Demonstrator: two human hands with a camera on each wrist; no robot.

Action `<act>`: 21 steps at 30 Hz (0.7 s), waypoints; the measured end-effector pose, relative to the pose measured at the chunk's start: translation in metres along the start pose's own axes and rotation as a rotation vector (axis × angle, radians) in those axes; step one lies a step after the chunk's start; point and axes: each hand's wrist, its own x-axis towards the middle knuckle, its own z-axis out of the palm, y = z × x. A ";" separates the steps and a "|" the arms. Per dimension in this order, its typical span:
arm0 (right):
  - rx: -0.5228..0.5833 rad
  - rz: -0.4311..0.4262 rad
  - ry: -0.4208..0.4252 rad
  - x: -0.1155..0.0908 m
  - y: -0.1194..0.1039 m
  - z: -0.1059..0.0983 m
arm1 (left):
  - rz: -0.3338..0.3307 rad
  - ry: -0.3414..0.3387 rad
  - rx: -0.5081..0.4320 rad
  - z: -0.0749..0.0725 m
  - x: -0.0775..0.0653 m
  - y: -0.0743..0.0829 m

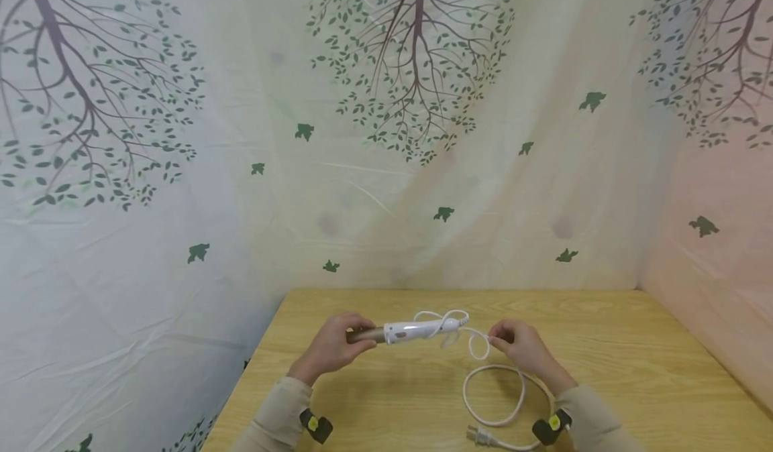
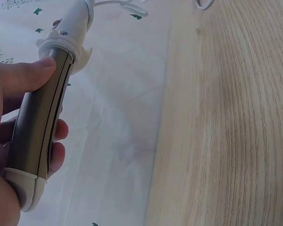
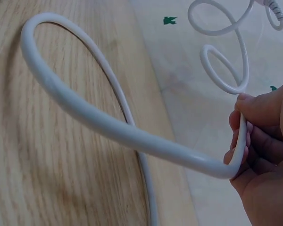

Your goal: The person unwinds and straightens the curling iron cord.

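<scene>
My left hand (image 1: 337, 345) grips a curling iron (image 1: 423, 330) by its brownish-gold barrel (image 2: 40, 113), thumb on one side and fingers on the other. The white handle points to the right, above the table. Its white power cord (image 3: 94, 120) loops around the handle and makes a small coil before reaching my right hand (image 1: 524, 346), which pinches it between thumb and fingers. From there the cord drops in a larger loop onto the wood. The plug (image 1: 481, 436) lies near the table's front, by the right wrist.
The wooden table (image 1: 386, 398) fills the lower part of the head view. Behind it and along both sides hangs a pale curtain (image 1: 386, 237) printed with trees and green leaves. Each wrist wears a dark strap with a small device (image 1: 315, 425).
</scene>
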 end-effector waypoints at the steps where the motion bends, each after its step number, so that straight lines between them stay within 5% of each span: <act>1: -0.004 -0.008 -0.009 -0.001 0.000 0.001 | -0.001 0.003 0.002 0.000 0.000 0.000; 21: 0.056 -0.266 -0.225 -0.030 -0.025 -0.001 | -0.030 0.077 -0.010 0.002 0.001 -0.008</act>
